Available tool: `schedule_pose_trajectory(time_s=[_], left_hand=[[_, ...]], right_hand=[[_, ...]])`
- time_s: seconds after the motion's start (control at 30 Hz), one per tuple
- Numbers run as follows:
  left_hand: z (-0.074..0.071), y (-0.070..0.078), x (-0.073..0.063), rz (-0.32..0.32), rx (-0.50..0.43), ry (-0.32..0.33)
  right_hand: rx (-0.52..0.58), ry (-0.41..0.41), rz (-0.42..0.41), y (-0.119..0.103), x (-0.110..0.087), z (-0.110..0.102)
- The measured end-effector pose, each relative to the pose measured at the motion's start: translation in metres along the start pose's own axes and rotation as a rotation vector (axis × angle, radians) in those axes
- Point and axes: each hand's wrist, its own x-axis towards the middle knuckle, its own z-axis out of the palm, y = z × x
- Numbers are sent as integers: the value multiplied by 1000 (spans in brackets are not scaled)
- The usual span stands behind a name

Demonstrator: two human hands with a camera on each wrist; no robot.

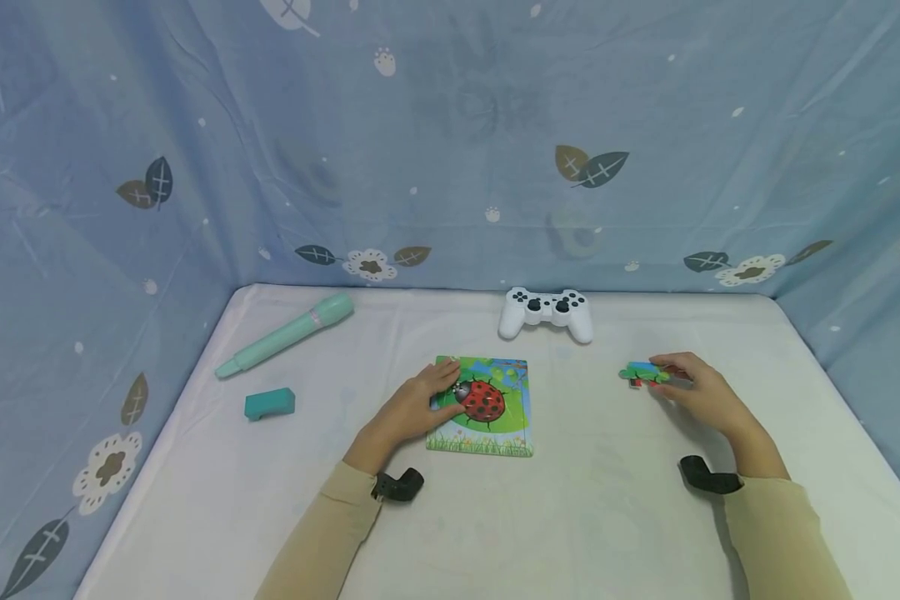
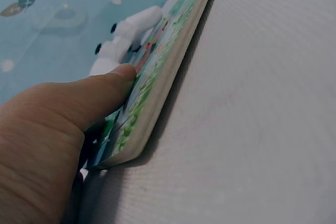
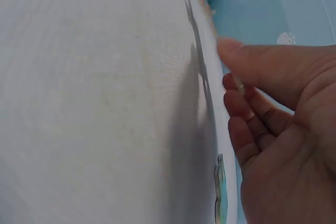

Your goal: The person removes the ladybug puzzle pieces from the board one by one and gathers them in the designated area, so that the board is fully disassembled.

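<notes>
A square jigsaw puzzle board [image 1: 512,421] with a ladybug picture lies on the white table. My left hand [image 1: 412,406] rests on its left side, thumb and fingers on the picture. In the left wrist view, the left thumb touches the face of the puzzle board [image 2: 137,116]; the other fingers are mostly hidden. My right hand [image 1: 708,398] pinches a small colourful puzzle piece [image 1: 643,372] between thumb and fingers, just above the table on the right. In the right wrist view, the fingers mostly hide what they hold, and a thin piece [image 3: 221,192] lies below the right hand [image 3: 283,114].
A white game controller [image 1: 546,310] lies at the back middle. On the left are a mint-green microphone-shaped stick [image 1: 285,337] and a teal block [image 1: 270,403]. Blue patterned cloth [image 1: 457,167] walls the table at the back and sides.
</notes>
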Motion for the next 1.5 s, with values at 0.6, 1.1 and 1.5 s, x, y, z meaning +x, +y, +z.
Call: schedule_pose_trajectory(time_s=[0.6, 1.1, 1.5], left_hand=[[-1, 0, 0, 16, 2, -5], [0, -1, 0, 16, -5, 4], [0, -2, -1, 17, -74, 37]], right_hand=[[-114, 9, -61, 6, 0, 2], [12, -12, 16, -7, -1, -1], [174, -28, -96, -40, 13, 24]])
